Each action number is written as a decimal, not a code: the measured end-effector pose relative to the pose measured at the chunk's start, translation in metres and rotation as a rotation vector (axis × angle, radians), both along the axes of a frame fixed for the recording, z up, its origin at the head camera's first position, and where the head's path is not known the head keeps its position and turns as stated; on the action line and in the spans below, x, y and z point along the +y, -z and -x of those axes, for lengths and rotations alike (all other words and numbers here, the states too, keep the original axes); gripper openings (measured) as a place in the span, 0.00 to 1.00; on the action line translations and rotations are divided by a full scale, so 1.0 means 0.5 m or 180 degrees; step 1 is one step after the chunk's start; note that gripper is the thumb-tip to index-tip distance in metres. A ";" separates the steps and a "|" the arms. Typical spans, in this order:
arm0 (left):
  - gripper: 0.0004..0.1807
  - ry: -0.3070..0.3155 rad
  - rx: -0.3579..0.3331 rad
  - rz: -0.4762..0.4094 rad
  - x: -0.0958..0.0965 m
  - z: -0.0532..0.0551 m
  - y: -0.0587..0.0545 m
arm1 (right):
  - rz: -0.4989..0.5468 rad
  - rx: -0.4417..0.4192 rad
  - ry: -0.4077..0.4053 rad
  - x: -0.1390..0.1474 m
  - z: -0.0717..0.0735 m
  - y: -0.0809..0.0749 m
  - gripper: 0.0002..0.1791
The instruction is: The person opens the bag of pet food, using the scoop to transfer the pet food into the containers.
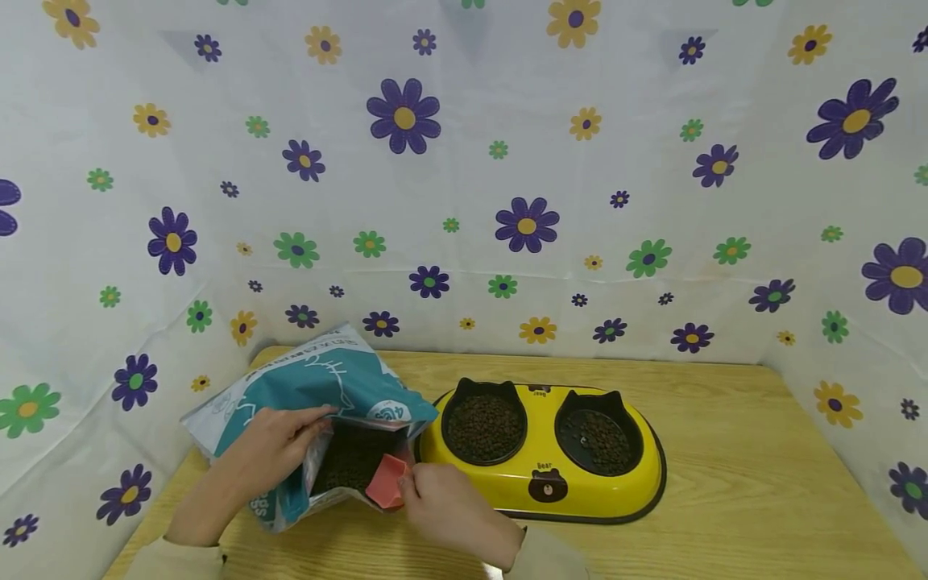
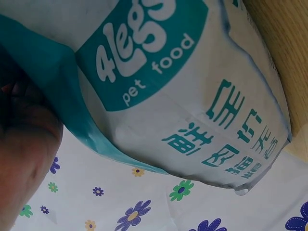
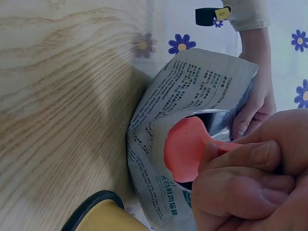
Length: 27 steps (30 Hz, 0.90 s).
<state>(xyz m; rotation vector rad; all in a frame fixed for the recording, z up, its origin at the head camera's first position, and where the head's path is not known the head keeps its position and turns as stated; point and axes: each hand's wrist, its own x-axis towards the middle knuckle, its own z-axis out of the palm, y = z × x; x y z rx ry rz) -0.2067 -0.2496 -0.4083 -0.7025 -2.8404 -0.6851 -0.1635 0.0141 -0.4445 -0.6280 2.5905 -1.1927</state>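
Note:
A teal and white pet food bag lies tilted on the table, its mouth gaping toward the person and brown kibble showing inside. My left hand grips the bag's rim at the left of the opening; in the left wrist view the hand is dark against the teal edge. With curled fingers my right hand holds a pink scoop by its handle at the right side of the mouth. The right wrist view shows the back of the scoop's bowl, which hides its contents.
Right of the bag stands a yellow double feeder with two black cat-eared bowls. Kibble fills the left bowl broadly; the right bowl has a smaller heap toward its right side. A flower-printed sheet surrounds the wooden table.

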 end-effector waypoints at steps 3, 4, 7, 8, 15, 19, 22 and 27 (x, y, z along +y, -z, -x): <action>0.16 0.0005 0.0012 -0.0004 0.001 0.001 0.000 | -0.0228 0.0127 -0.0011 -0.013 0.004 -0.004 0.26; 0.16 0.0005 0.0015 -0.0004 0.001 0.001 0.000 | -0.0307 0.0173 -0.0021 -0.017 0.005 -0.004 0.27; 0.16 0.0001 0.0039 0.0004 0.002 0.001 0.000 | -0.0411 0.0247 -0.0076 -0.028 0.012 -0.003 0.27; 0.16 0.0002 0.0049 0.0008 0.002 0.001 0.000 | -0.0406 0.0253 -0.0095 -0.031 0.014 -0.001 0.26; 0.15 0.0016 0.0094 0.0000 0.000 0.003 0.002 | -0.0222 0.0173 -0.0031 -0.051 0.027 0.020 0.26; 0.16 -0.0023 0.0071 0.0008 -0.002 0.003 0.001 | -0.0124 0.0137 0.0037 -0.059 0.029 0.031 0.25; 0.16 -0.0048 0.0062 -0.0003 -0.004 0.003 0.001 | -0.0008 0.0086 0.0048 -0.063 0.029 0.039 0.24; 0.15 0.0000 0.0090 -0.0053 -0.001 0.002 0.003 | 0.0142 0.0036 0.0107 -0.063 0.023 0.054 0.23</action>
